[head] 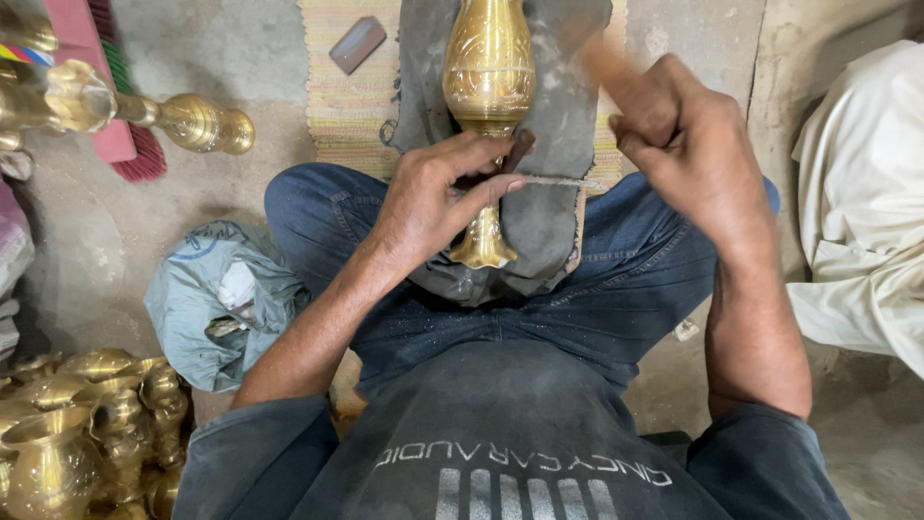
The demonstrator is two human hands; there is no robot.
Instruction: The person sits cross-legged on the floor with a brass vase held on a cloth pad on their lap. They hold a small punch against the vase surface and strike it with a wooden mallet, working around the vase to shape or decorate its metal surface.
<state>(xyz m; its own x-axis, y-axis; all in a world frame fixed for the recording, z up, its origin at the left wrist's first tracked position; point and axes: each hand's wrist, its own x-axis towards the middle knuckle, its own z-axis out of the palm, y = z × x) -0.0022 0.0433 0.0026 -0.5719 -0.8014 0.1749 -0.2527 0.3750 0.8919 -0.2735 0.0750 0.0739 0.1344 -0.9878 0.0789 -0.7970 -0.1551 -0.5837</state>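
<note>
Brass vase [488, 72] under left hand [433, 202]

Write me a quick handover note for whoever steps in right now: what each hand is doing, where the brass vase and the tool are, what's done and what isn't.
Left hand: steadies the brass vase at its narrow stem and pinches the tip end of a thin metal file.
Right hand: closed on a wooden handle, blurred.
Vase: lying on a dark grey cloth across the lap, foot toward the body, file crossing the stem.
Done: the vase body already carries engraved pattern.
Left: the state of the stem cannot be judged; the left hand hides it.
Nearby: more brass vessels at lower left and another brass piece at upper left.
</note>
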